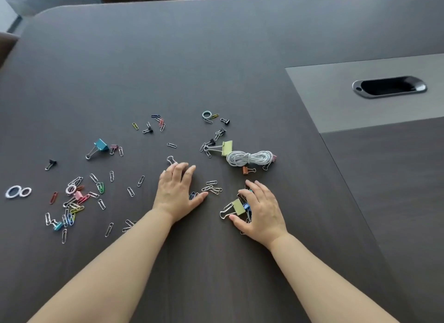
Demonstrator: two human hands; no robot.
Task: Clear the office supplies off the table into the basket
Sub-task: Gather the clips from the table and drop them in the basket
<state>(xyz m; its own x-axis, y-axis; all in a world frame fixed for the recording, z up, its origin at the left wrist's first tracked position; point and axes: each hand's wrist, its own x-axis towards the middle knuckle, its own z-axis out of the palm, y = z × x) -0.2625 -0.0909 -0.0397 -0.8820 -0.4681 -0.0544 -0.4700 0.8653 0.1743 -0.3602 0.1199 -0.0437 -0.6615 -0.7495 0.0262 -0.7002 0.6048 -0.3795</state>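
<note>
Your left hand (176, 193) lies palm down on the dark wood-grain table (216, 58), fingers spread flat and holding nothing; a silver wire loop of a binder clip (170, 159) pokes out just past your fingertips, and a few blue paper clips (193, 195) sit against your thumb. Your right hand (260, 212) is cupped over a small heap of clips, fingers curled and thumb tucked in beside a green binder clip (236, 207) that it touches; a blue clip (246, 206) shows under your palm. You cannot tell whether that hand has a firm grip on the heap or only covers it.

Between your hands lies a cluster of silver paper clips (212, 187). Beyond your right hand a coil of white cord (249, 158) rests beside a second green binder clip (225, 148), with an orange binder clip (247, 170) just in front of the coil. Small black binder clips (225, 121) and a teal ring (206, 114) sit farther out.

To your left, a large blue binder clip (99, 146) stands apart, and a dense scatter of coloured and silver paper clips (74, 202) spreads near the table edge, with two white rings (18, 192) touching each other at the far left. A black oval cable port (389, 86) is set in the grey panel at right. The basket is out of view.
</note>
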